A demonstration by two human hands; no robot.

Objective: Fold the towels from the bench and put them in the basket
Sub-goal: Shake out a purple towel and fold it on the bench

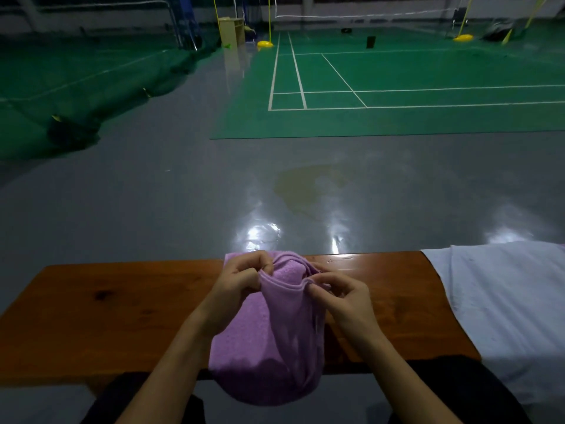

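Observation:
A purple towel [269,341] lies bunched across the middle of the wooden bench [107,313], its near end hanging over the front edge. My left hand [241,278] pinches the towel's edge at the upper left of the bunch. A little to the right, my right hand [339,296] pinches the same edge with curled fingers. The hem stretches between both hands. No basket is in view.
A white cloth [504,301] covers the bench's right end and hangs over its front. Beyond the bench lies a glossy grey floor [183,194], then a green badminton court [397,87] with net posts on yellow bases [265,43]. Dark netting [73,133] lies heaped at far left.

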